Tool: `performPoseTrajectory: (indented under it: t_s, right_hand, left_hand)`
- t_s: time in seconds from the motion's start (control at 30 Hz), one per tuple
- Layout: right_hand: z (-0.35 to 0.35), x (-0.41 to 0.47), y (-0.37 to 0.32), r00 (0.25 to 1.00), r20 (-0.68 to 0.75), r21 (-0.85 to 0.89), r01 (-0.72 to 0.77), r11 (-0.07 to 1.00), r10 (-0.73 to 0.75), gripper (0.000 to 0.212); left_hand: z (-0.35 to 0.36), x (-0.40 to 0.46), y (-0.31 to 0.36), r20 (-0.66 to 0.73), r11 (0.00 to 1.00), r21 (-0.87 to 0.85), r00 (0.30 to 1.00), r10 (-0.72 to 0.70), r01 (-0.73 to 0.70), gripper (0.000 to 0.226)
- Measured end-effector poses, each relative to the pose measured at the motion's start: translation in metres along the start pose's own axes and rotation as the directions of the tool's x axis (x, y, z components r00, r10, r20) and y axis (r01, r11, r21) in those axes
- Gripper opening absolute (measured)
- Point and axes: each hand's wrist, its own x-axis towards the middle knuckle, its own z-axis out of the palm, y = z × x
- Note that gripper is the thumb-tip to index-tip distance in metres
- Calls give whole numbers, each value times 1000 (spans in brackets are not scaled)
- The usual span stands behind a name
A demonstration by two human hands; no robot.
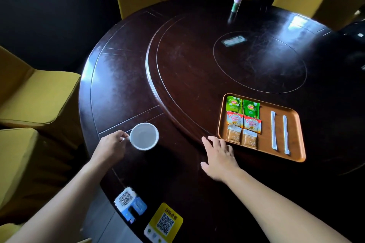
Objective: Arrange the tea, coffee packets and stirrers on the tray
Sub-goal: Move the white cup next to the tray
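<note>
Left hand (113, 144) with fingers (123, 134) pinched on handle of white cup (144, 136), resting on dark desk (122, 89). Right hand (219, 156) flat, fingers (216, 141) spread wide, holding nothing, tips just beside near corner of tray (296, 134). On tray: green tea packets (242, 106), red creamer packets (244, 121), brown coffee packets (242, 137), two stirrers (279, 132) side by side.
</note>
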Motion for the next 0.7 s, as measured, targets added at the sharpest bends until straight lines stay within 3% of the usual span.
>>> performPoseTrajectory:
  t_s: [0.23, 0.4, 0.7]
  right_hand:
    - [-11, 4, 10, 998, 16, 85, 54, 995, -55, 74]
    - [-14, -1, 23, 996, -82, 101, 54, 993, -46, 54]
    - [-10, -6, 39, 992, -101, 104, 87, 991, -77, 55]
  left_hand:
    - [14, 10, 75, 42, 987, -27, 986, 160, -159, 7]
    - [34, 25, 136, 53, 970, -35, 968, 244, -243, 9]
    - [86, 49, 191, 112, 968, -112, 965, 238, -226, 11]
